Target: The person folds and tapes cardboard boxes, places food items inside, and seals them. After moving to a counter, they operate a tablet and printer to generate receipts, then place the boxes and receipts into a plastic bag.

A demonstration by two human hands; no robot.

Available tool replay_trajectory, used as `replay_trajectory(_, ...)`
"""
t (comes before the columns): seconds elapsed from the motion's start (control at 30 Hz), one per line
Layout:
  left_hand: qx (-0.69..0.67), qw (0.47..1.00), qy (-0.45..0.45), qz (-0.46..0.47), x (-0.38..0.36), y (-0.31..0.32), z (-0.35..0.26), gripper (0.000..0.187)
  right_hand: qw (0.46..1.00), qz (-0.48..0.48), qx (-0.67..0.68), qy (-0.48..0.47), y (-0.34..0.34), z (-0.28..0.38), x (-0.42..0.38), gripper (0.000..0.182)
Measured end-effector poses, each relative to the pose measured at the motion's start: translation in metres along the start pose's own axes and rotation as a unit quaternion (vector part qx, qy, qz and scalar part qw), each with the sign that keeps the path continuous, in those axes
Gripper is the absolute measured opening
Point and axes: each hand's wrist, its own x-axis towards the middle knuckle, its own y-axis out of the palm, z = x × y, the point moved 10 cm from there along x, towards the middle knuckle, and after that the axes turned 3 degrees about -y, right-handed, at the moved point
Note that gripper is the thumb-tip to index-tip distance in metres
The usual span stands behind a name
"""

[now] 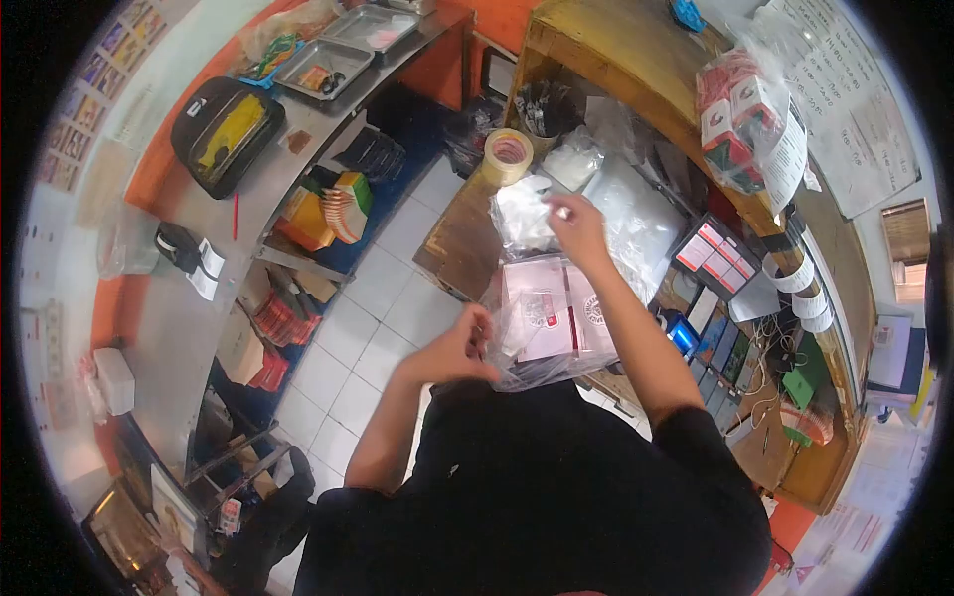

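Observation:
My left hand (455,350) is at the left edge of a clear plastic bag (517,373), thumb and fingers curved apart with nothing visible between them. Inside the bag lie pink-and-white printed boxes (537,313), close in front of my body. My right hand (579,230) reaches over the far end of the boxes. Its fingers are pinched together, with a small bit of white showing at the tips; I cannot tell what it is. Just left of those fingers is a white packet in clear plastic (523,211).
A roll of tape (508,156) stands on the wooden counter (452,248) beyond the white packet. To the right are a card reader (682,336) and tangled cables. A steel counter (189,343) with a black case (227,134) and trays runs along the left. Another person's hand (174,541) shows at lower left.

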Motion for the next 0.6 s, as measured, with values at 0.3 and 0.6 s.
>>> replay_trajectory(0.3, 0.085, 0.968, -0.07, -0.228, 0.144, -0.087, 0.073, 0.028, 0.984, 0.031, -0.176, 0.014, 0.05, -0.147, 0.028, 0.013)
replay_trajectory(0.6, 0.35, 0.861, -0.167, -0.33, 0.256, -0.073, 0.103, 0.028, 0.936, -0.223, 0.173, 0.212, -0.122, -0.168, -0.078, 0.013)
